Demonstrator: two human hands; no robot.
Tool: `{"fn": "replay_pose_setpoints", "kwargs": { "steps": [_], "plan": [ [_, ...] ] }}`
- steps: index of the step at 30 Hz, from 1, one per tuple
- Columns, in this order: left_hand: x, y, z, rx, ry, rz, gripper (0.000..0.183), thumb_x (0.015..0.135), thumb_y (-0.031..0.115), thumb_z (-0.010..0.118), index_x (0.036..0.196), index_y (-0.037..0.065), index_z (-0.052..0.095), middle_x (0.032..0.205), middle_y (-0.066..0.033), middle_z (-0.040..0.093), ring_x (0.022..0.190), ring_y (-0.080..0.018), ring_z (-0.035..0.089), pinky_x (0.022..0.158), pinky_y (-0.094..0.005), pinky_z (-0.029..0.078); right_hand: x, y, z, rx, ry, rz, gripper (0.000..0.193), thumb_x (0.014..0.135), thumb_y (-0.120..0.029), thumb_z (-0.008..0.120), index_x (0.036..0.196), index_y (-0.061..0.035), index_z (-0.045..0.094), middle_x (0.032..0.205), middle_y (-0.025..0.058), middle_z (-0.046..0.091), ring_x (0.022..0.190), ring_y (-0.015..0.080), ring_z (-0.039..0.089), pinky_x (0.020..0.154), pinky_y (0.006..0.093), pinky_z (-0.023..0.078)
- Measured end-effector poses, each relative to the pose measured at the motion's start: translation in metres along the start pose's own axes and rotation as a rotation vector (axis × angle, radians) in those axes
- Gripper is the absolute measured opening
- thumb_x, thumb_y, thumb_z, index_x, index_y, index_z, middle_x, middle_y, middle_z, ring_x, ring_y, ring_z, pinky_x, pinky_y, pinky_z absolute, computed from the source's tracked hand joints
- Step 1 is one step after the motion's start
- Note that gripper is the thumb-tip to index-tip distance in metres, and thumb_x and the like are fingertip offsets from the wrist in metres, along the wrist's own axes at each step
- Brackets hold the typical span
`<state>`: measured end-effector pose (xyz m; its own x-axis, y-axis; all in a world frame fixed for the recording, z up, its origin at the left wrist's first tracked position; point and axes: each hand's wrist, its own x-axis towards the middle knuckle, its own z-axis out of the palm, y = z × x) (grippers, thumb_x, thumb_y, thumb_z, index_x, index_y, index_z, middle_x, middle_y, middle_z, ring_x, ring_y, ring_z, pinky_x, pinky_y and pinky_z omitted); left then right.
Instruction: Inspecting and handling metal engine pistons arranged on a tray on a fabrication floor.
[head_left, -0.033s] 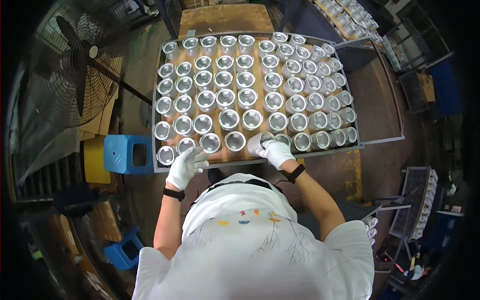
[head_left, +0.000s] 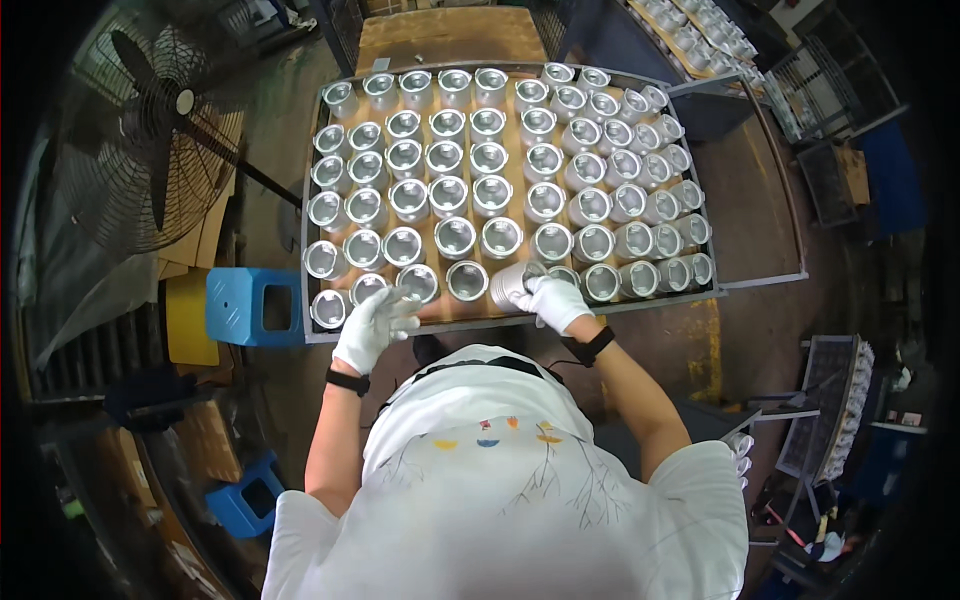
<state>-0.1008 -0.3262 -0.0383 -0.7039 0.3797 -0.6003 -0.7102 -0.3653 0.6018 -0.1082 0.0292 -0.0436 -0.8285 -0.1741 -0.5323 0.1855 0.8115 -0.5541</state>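
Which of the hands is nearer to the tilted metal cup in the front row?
Right. The right hand grips the tilted metal cup from its right side; the left hand is apart from it, farther left, with upright cups between.

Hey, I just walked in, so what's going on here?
A white-gloved person is handling metal cups standing in rows on a tray. The right hand grips a tilted cup at the near edge. The left hand is open, near the front row's left end; whether it touches a cup is unclear.
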Motion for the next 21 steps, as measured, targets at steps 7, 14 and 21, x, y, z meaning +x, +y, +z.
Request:
{"fn": "replay_pose_setpoints", "kwargs": {
  "steps": [7,14,21],
  "plan": [
    [0.082,-0.007,0.065,0.244,-0.237,-0.118,0.058,0.104,0.049,0.048,0.141,0.005,0.051,0.114,-0.0152,0.069,0.085,-0.0207,0.070,0.064,-0.0304,0.057,0.000,0.024,-0.006,0.940,0.031,-0.038,0.019,0.093,-0.023,0.065,0.102,-0.0065,0.066,0.077,-0.0012,0.063,0.057,0.0072,0.053,0.051,0.0246,0.041],
    [0.082,-0.013,0.110,0.058,-0.546,-0.272,0.064,0.102,0.061,0.041,0.136,0.008,0.052,0.102,-0.0202,0.072,0.070,-0.0259,0.072,0.046,-0.0276,0.056,-0.005,0.028,-0.004,0.414,0.221,-0.553,0.026,0.098,-0.015,0.053,0.119,-0.0015,0.061,0.096,0.0054,0.066,0.082,0.0144,0.063,0.070,0.0280,0.052],
    [0.081,-0.010,0.115,0.067,-0.458,-0.218,0.067,0.100,0.065,0.042,0.137,0.009,0.054,0.095,-0.0231,0.072,0.063,-0.0235,0.071,0.044,-0.0247,0.054,-0.010,0.011,-0.011,0.650,0.016,-0.443,0.027,0.094,-0.006,0.056,0.121,-0.0006,0.059,0.103,0.0089,0.067,0.093,0.0159,0.065,0.080,0.0309,0.055]
  ]
}}
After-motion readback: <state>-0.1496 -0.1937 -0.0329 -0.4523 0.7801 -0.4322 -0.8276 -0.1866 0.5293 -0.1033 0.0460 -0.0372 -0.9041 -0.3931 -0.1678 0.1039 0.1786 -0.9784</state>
